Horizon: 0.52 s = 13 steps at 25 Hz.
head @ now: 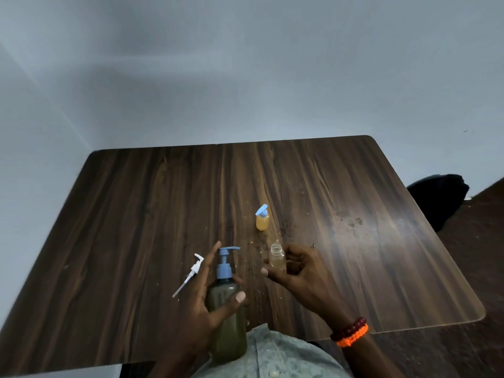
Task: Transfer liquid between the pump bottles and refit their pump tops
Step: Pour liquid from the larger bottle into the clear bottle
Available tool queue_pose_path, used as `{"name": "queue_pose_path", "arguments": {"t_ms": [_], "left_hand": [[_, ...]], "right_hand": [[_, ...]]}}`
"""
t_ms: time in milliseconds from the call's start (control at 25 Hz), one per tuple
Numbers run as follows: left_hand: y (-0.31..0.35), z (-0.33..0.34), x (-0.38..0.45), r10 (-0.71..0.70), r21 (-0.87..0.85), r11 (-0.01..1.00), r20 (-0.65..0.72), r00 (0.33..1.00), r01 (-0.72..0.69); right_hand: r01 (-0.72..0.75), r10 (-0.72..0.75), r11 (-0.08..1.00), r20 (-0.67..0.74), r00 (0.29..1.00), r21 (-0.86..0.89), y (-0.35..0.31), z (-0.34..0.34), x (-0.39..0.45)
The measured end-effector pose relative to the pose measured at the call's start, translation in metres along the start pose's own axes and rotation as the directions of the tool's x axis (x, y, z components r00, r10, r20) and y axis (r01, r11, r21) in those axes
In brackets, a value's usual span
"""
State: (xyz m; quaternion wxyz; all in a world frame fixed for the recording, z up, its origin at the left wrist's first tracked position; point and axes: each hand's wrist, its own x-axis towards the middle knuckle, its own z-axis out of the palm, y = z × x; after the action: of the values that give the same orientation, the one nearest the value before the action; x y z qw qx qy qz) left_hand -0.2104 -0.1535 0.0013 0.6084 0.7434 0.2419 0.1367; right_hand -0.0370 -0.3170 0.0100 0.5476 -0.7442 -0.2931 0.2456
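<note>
While both hands work at the near edge of the table, places below are given from the large bottle

Large bottle: a tall greenish bottle [227, 317] with murky liquid, upright at the near middle of the dark wood table [136, 214], its base close to the person's patterned shirt [272, 353]
Blue pump top: a blue pump [225, 264] sits fitted on the large bottle's neck, nozzle pointing right
Left hand: the left hand [207, 298] is around the large bottle's shoulder, fingers spread and fairly straight behind it on the left, thumb laid across the front; whether it grips firmly I cannot tell
Small open bottle: a small clear bottle [278, 259] with no top and only a little yellowish liquid at its bottom, just right of the large bottle's pump, about level with it
Right hand: the right hand [293, 271] holds the small open bottle, its curled fingers and thumb pinching the sides; beaded dark red and orange bracelets [350, 331] circle that wrist
White pump: a loose white pump top [189, 274] with its dip tube lies flat on the table just left of the large bottle, beside the left fingers, not touching them as far as I can tell
Small orange bottle: a little bottle [262, 221] of orange liquid with a blue pump top stands beyond the large bottle, slightly to the right, apart from both hands
Dark object: something black [441, 197] sits off the table's far right edge, well away from the large bottle
</note>
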Motion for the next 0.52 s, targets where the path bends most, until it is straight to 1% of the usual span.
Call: {"name": "queue_pose_path", "arguments": {"t_ms": [80,160,240,400,520], "left_hand": [[0.011,0.005,0.001,0.055,0.029,0.998,-0.009,0.998,-0.055],[0.020,0.007,0.012,0.140,0.110,0.983,0.084,0.987,-0.149],[0.033,0.008,0.024,0.203,0.186,0.952,0.200,0.958,-0.241],[0.043,-0.001,0.042,0.282,0.240,0.903,0.295,0.913,-0.357],[0.045,-0.009,0.047,0.289,0.290,0.873,0.341,0.895,-0.393]], "right_hand": [[0.004,-0.004,1.000,0.004,1.000,-0.007,-0.003,0.000,0.001],[0.017,-0.017,1.000,0.012,1.000,-0.010,-0.005,0.000,0.003],[0.027,-0.027,0.999,0.012,1.000,-0.025,-0.008,0.000,0.004],[0.034,-0.034,0.999,0.007,0.999,-0.038,-0.011,0.002,0.006],[0.043,-0.043,0.998,0.006,0.999,-0.051,-0.013,-0.001,0.005]]}}
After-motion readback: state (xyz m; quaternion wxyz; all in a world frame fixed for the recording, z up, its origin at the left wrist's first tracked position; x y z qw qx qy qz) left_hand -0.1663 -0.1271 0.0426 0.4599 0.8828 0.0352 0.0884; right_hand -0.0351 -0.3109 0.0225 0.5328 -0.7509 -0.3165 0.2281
